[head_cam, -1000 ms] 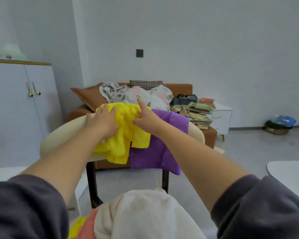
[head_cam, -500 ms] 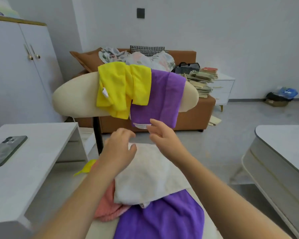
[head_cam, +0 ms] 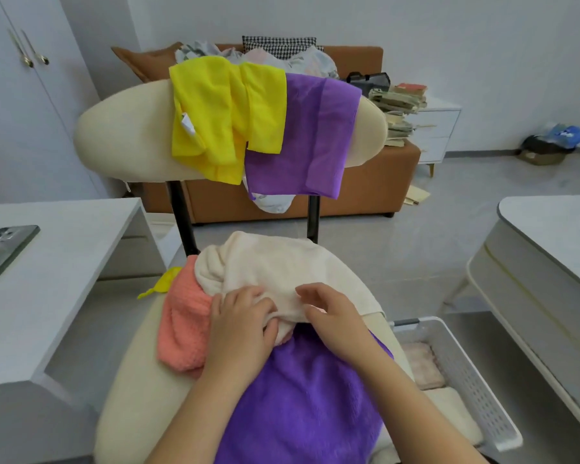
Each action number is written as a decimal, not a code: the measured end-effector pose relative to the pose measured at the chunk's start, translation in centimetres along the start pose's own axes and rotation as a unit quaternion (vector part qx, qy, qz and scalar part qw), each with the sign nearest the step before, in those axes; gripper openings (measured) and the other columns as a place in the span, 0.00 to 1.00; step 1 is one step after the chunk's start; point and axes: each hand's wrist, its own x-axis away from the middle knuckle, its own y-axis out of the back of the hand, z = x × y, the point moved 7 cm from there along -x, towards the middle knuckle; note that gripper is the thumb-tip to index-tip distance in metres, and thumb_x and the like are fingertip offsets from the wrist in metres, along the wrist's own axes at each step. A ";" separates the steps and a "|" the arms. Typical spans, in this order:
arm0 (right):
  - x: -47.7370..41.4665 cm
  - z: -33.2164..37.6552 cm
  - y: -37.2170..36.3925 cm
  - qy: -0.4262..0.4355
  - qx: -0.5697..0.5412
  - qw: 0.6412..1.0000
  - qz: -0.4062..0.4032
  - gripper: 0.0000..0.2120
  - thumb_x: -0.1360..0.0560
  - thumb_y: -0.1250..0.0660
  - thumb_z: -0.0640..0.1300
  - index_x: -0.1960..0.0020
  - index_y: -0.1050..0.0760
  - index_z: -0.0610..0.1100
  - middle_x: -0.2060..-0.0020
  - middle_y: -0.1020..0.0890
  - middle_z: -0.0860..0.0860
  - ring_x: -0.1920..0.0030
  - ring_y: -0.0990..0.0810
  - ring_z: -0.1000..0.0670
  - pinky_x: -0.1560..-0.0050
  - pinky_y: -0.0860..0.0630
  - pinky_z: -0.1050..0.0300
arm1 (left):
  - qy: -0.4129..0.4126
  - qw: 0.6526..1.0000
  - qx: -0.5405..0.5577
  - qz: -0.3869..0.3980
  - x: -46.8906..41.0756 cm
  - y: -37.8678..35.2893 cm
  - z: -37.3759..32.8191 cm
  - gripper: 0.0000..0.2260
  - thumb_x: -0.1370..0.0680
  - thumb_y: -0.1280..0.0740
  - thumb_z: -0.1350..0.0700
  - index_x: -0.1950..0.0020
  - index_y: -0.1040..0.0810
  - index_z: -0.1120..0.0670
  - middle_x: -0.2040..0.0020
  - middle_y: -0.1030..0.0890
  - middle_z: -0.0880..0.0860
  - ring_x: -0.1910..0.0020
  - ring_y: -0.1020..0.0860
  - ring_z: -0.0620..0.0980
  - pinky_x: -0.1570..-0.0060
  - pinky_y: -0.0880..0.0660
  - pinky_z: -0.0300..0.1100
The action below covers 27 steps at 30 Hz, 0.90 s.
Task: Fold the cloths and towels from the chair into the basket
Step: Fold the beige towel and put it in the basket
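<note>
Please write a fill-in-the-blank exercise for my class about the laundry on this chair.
1. The towel gripped by the left hand and the right hand is ____ in colour.
2. On the chair back, the cloth partly under the yellow cloth is ____.
3. The basket stands on the ____ side of the chair seat.
4. The phone lies on a ____.

Missing words: cream; purple; right; table.

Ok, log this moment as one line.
step: take cream towel from seat | left hand: grips it | right hand: grips it | basket: pink cloth inside | backrest: yellow cloth, purple cloth
</note>
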 end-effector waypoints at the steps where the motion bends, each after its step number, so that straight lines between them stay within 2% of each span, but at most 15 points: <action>1: -0.1 -0.1 0.2 0.001 0.011 1.000 -0.001 0.20 0.27 0.41 0.33 0.41 0.24 0.49 0.45 0.21 0.58 0.41 0.25 0.60 0.41 0.29 0.67 | 0.007 1.000 0.011 -0.003 -0.2 0.0 0.1 0.12 0.31 0.43 0.46 0.62 0.21 0.47 0.50 0.20 0.48 0.53 0.22 0.53 0.50 0.27 0.52; 5: 0.2 -0.4 0.3 0.039 0.093 0.995 0.014 0.22 0.31 0.36 0.35 0.39 0.25 0.49 0.46 0.23 0.59 0.42 0.27 0.61 0.44 0.36 0.76 | 0.020 0.998 0.048 -0.036 -0.5 0.5 0.2 0.13 0.30 0.44 0.48 0.61 0.21 0.49 0.56 0.19 0.47 0.57 0.22 0.52 0.51 0.27 0.51; 6: 0.2 -0.5 0.5 0.046 0.115 0.992 0.010 0.22 0.31 0.35 0.35 0.39 0.25 0.49 0.46 0.23 0.58 0.43 0.26 0.60 0.44 0.36 0.76 | 0.020 0.997 0.061 -0.042 -0.6 0.5 0.3 0.13 0.29 0.44 0.48 0.61 0.21 0.50 0.58 0.19 0.46 0.57 0.22 0.52 0.51 0.28 0.50; 8: 0.2 -0.8 1.2 0.062 0.168 0.983 -0.026 0.19 0.32 0.35 0.35 0.42 0.22 0.47 0.52 0.22 0.56 0.49 0.24 0.56 0.44 0.30 0.66 | 0.025 0.994 0.090 -0.053 -0.6 0.6 0.5 0.13 0.27 0.46 0.48 0.61 0.23 0.50 0.62 0.21 0.45 0.58 0.23 0.50 0.51 0.31 0.50; 10: 0.1 -1.0 2.5 0.072 0.227 0.967 -0.085 0.13 0.32 0.35 0.36 0.50 0.19 0.46 0.60 0.23 0.55 0.56 0.22 0.51 0.51 0.26 0.54 | 0.041 0.988 0.129 -0.074 -0.6 0.9 0.8 0.13 0.26 0.46 0.49 0.62 0.25 0.52 0.65 0.22 0.46 0.61 0.28 0.47 0.49 0.32 0.49; 12: -0.2 -1.2 3.9 0.063 0.269 0.951 -0.143 0.08 0.32 0.37 0.38 0.58 0.20 0.45 0.62 0.23 0.52 0.59 0.22 0.46 0.56 0.27 0.51 | 0.063 0.976 0.179 -0.104 -0.4 1.5 1.2 0.10 0.25 0.43 0.51 0.60 0.26 0.54 0.66 0.24 0.47 0.63 0.33 0.46 0.51 0.32 0.48; 13: -0.3 -1.3 4.5 0.055 0.281 0.943 -0.167 0.07 0.32 0.38 0.40 0.59 0.21 0.45 0.61 0.22 0.51 0.58 0.22 0.45 0.57 0.28 0.52 | 0.076 0.969 0.204 -0.118 -0.4 1.8 1.5 0.09 0.24 0.43 0.52 0.58 0.25 0.54 0.65 0.25 0.47 0.62 0.32 0.47 0.54 0.31 0.47; 15: -0.6 -1.5 5.4 0.040 0.292 0.935 -0.198 0.07 0.29 0.40 0.41 0.56 0.24 0.45 0.60 0.20 0.50 0.56 0.22 0.44 0.51 0.32 0.51 | 0.093 0.959 0.231 -0.138 -0.4 2.1 2.0 0.09 0.24 0.43 0.52 0.54 0.26 0.54 0.62 0.25 0.49 0.59 0.28 0.51 0.60 0.32 0.45; 17: -0.4 -1.1 5.7 0.052 0.260 0.940 -0.216 0.06 0.25 0.44 0.42 0.53 0.28 0.46 0.62 0.19 0.50 0.58 0.22 0.44 0.46 0.32 0.49 | 0.101 0.955 0.238 -0.143 -0.5 2.0 2.3 0.09 0.22 0.43 0.53 0.52 0.26 0.55 0.60 0.23 0.50 0.58 0.26 0.53 0.61 0.33 0.44; 19: -0.1 -0.6 5.7 0.059 0.149 0.963 -0.217 0.06 0.21 0.46 0.41 0.52 0.32 0.48 0.65 0.21 0.48 0.62 0.24 0.45 0.55 0.30 0.51 | 0.114 0.955 0.238 -0.136 -0.6 1.9 2.5 0.08 0.22 0.42 0.54 0.50 0.26 0.54 0.60 0.23 0.49 0.58 0.24 0.55 0.60 0.32 0.45; 21: 0.3 0.3 5.5 0.073 0.056 0.975 -0.201 0.08 0.21 0.44 0.39 0.53 0.32 0.51 0.68 0.23 0.48 0.68 0.27 0.52 0.65 0.32 0.60 | 0.106 0.963 0.213 -0.126 -0.6 2.0 2.4 0.07 0.24 0.37 0.57 0.47 0.25 0.53 0.57 0.22 0.48 0.54 0.24 0.54 0.54 0.28 0.48; 24: 0.8 2.0 4.5 0.132 0.035 0.977 -0.161 0.12 0.21 0.42 0.40 0.55 0.32 0.58 0.72 0.28 0.57 0.70 0.31 0.57 0.68 0.36 0.66 | 0.006 0.984 0.156 -0.087 -0.6 2.1 0.1 0.20 0.30 0.32 0.55 0.38 0.27 0.50 0.48 0.25 0.42 0.46 0.29 0.44 0.40 0.35 0.45; 26: 1.1 2.8 3.7 0.162 0.022 0.978 -0.126 0.12 0.22 0.39 0.40 0.55 0.31 0.58 0.71 0.28 0.56 0.70 0.32 0.57 0.67 0.36 0.67 | -0.021 0.987 0.144 -0.064 -0.6 1.7 -0.7 0.20 0.28 0.32 0.53 0.37 0.27 0.49 0.51 0.24 0.41 0.49 0.27 0.44 0.39 0.37 0.43; 27: 1.2 3.0 3.5 0.167 0.014 0.980 -0.109 0.10 0.23 0.37 0.41 0.55 0.30 0.57 0.70 0.27 0.55 0.69 0.31 0.57 0.67 0.35 0.67 | -0.014 0.987 0.144 -0.070 -0.6 1.6 -0.5 0.16 0.28 0.32 0.54 0.40 0.25 0.49 0.55 0.22 0.42 0.53 0.25 0.46 0.42 0.33 0.44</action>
